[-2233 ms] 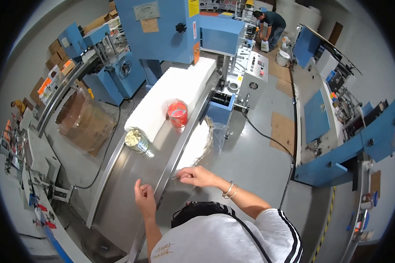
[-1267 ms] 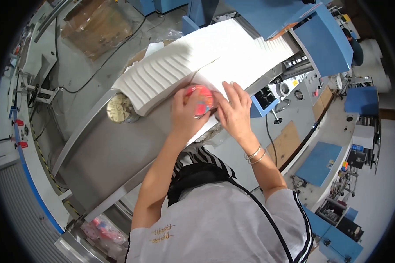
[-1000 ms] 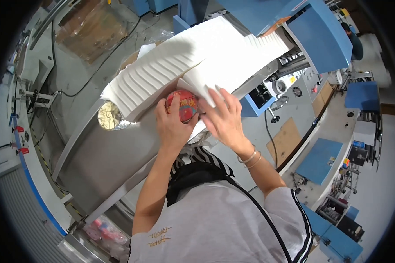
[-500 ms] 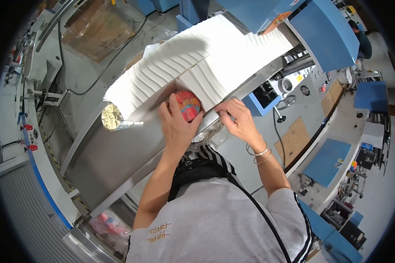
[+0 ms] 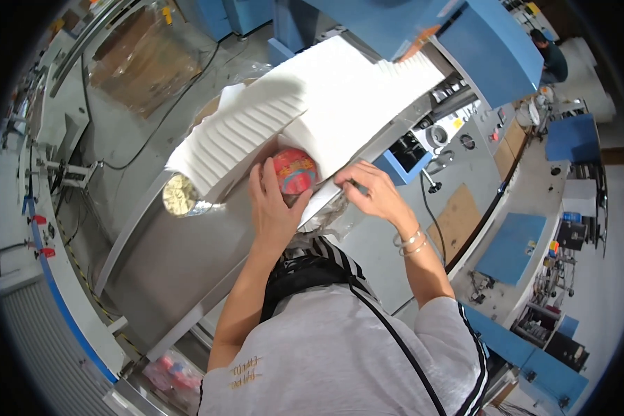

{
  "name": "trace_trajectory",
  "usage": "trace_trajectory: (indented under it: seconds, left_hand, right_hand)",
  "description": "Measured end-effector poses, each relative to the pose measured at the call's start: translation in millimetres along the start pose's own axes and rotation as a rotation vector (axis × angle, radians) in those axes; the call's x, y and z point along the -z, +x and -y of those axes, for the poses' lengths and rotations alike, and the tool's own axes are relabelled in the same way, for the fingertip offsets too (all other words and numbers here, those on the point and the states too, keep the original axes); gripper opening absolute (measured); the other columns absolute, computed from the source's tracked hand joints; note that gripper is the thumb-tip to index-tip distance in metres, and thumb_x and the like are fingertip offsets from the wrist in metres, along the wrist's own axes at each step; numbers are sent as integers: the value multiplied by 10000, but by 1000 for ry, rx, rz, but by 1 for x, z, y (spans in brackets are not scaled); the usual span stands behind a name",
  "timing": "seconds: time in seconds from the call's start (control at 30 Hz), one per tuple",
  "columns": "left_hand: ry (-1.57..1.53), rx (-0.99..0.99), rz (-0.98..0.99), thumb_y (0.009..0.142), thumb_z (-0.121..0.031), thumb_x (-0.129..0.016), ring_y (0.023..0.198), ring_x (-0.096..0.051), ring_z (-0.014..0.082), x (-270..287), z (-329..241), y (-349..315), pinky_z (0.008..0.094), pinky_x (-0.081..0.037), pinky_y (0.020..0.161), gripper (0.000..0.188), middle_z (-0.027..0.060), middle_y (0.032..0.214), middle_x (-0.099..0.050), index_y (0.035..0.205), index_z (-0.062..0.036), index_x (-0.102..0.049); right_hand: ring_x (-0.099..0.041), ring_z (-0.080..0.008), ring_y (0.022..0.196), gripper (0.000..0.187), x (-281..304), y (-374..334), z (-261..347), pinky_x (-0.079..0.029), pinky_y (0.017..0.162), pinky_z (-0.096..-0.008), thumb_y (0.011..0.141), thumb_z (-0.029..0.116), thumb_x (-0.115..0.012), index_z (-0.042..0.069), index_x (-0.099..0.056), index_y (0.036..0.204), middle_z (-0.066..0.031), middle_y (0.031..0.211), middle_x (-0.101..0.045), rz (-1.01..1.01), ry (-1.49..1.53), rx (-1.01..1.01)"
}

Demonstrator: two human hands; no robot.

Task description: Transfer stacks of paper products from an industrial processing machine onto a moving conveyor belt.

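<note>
A round red package [image 5: 296, 170] with yellow and teal print leans against rows of white folded paper [image 5: 253, 125]. The paper lies along the metal trough [image 5: 187, 253] in front of me. My left hand [image 5: 274, 211] is closed around the near left side of the red package, fingers on its left edge and thumb below it. Just to the right, my right hand [image 5: 376, 194] is at the trough's near edge, its fingers curled in toward the thumb. What they pinch, if anything, is hidden. At the left end of the paper sits a gold foil-topped roll [image 5: 180, 195].
Blue machine housings [image 5: 496, 52] stand at the far right, beside a small blue-framed box [image 5: 403, 158]. Clear plastic wrap [image 5: 329, 218] bunches under the trough's edge. A cardboard box [image 5: 142, 59] lies on the floor at far left. Another person [image 5: 549, 59] is at the far right.
My view has shifted slightly. The left hand has slid a little lower on the red package, uncovering more of it. My right hand's fingers have curled further in at the trough's edge.
</note>
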State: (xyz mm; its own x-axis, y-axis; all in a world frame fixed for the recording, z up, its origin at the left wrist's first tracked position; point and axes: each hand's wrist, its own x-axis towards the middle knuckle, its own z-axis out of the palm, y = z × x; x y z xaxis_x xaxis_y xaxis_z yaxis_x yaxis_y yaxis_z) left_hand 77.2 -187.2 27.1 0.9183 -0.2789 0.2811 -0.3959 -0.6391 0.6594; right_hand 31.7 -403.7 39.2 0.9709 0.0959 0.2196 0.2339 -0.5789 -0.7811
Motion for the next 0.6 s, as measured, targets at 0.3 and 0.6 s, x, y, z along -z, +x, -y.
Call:
trace_trajectory:
  seconds: [0.3,0.6]
  left_hand:
    - [127,24,-313,784,-56,-655,1105,-484,385,83,78,-45,443,-414,935,392,203,1217,-509,1163,1,-572]
    - [104,79,-71,701,-204,-780,1310,-326,410,115,150,-1,507,-289,1064,925,247,1406,-357,1435,-3,-254]
  right_hand:
    - [-658,-270,685,193,-62,-1,84,-526,635,-339,802,202,-712,52,-676,919,-110,790,-672,385,242,-86]
    - [-429,-328,1244,360,-178,106,118,-357,1000,-456,804,242,-677,119,-599,1133,-112,1328,-498,-64,-274,435]
